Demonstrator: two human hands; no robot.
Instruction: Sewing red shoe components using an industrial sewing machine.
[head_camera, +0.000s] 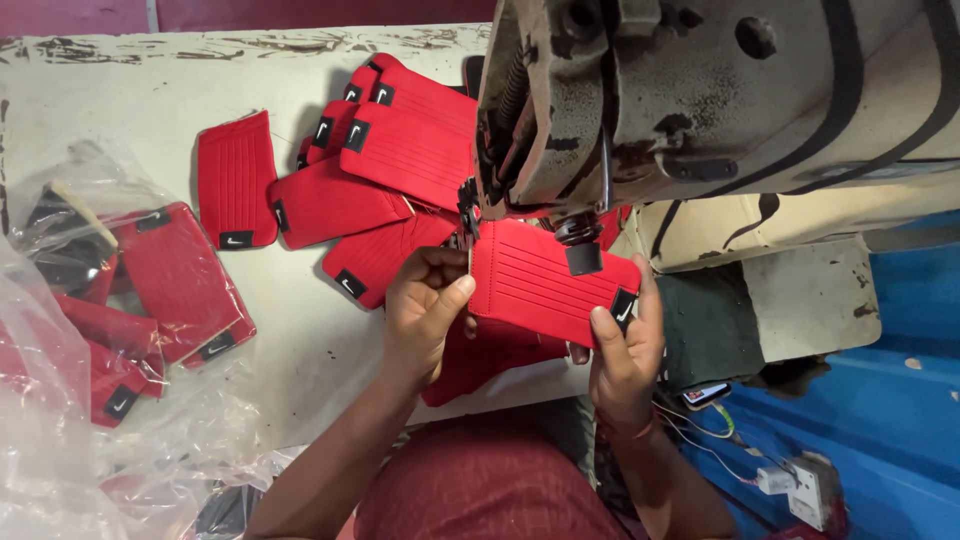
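A clear plastic bag (70, 400) lies crumpled at the left edge of the surface, holding red pieces. Small black square labels with a white mark sit on the red pieces' corners, one (624, 308) by the right thumb.

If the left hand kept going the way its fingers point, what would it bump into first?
Probably the sewing machine head. The left hand already pinches the red piece under it, though depth is hard to judge.

Worn white table (150, 90) — paint chipped along its far edge.
On it lie red ribbed pieces (236, 180), a fanned red pile (400, 150) and clear plastic bags (60, 400) — more red inside.
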